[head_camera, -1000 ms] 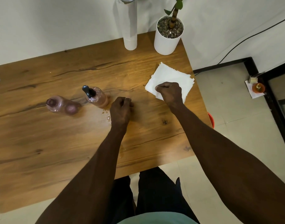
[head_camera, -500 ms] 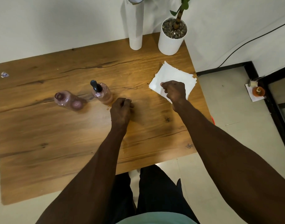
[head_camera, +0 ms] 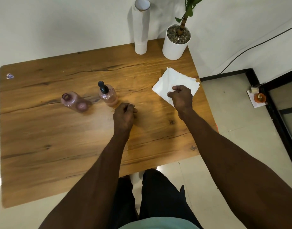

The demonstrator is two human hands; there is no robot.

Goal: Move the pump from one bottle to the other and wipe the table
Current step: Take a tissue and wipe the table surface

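Two pinkish clear bottles stand on the wooden table [head_camera: 42,133]. The right bottle [head_camera: 108,96] carries the black pump [head_camera: 102,87]. The left bottle [head_camera: 74,102] has an open neck. Small drops of liquid [head_camera: 112,111] lie just in front of the pump bottle. My left hand [head_camera: 124,115] rests as a closed fist on the table beside those drops, holding nothing. My right hand [head_camera: 181,96] lies on a stack of white paper napkins [head_camera: 175,80] at the table's right edge, with thumb and fingers pinching the top sheet.
A tall white roll [head_camera: 141,27] and a white plant pot [head_camera: 175,42] stand at the table's back edge by the wall. A small sticker [head_camera: 10,76] sits at the far left corner. On the floor to the right lie a cable and a small orange object [head_camera: 259,98].
My right hand's fingers have shifted on the napkins, now pinching the top sheet. My left fist has stayed put. The view has drawn back, showing more of the table.
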